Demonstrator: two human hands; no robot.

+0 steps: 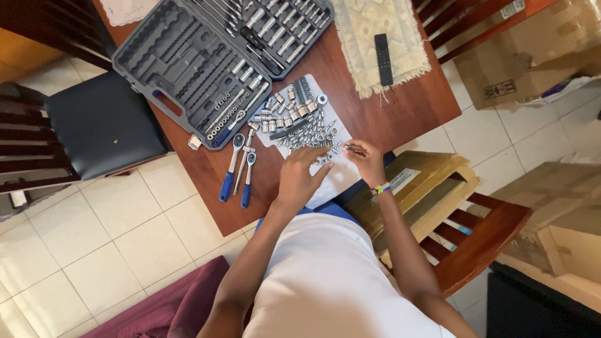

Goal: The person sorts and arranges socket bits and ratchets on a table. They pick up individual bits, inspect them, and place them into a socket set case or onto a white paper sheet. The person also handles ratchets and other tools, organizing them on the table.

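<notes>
Looks like a home dining room turned into a makeshift workbench. Dark wooden table [400,109] under the fingers [313,164], wooden dining chairs [482,241] pulled up close, pale tiled floor [94,238] below. Just beyond the fingertips, a fringed cloth mat [379,37] with a remote control [383,59] (hardly workshop gear). Off to the side, cardboard boxes [532,50] stacked on the tiles.
</notes>
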